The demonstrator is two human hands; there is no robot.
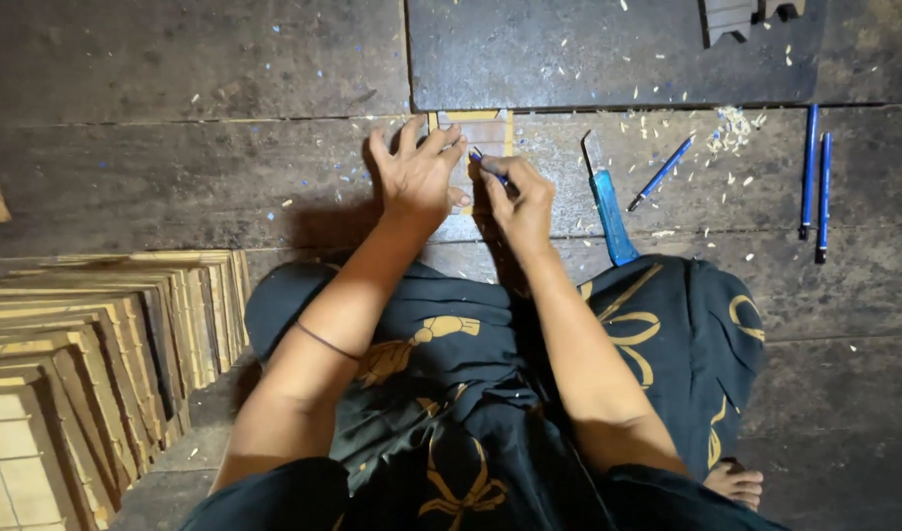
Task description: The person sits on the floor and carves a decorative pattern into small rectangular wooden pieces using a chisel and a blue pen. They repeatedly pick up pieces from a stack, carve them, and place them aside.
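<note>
A small flat wooden panel (476,124) with a pale yellow border lies on the dark plank floor (175,167) in front of my knees. My left hand (416,172) presses flat on it, fingers spread, covering most of it. My right hand (515,195) is closed around a thin blue-handled tool (483,161), whose tip rests on the panel beside my left fingers. The lower part of the panel is hidden under both hands.
A blue-handled knife (606,202) lies just right of my right hand, with a blue pencil-like tool (660,173) beyond and two more (815,182) at far right. Wood shavings (734,130) are scattered nearby. A stack of wooden panels (97,344) stands at left. My bare foot (734,484) shows at lower right.
</note>
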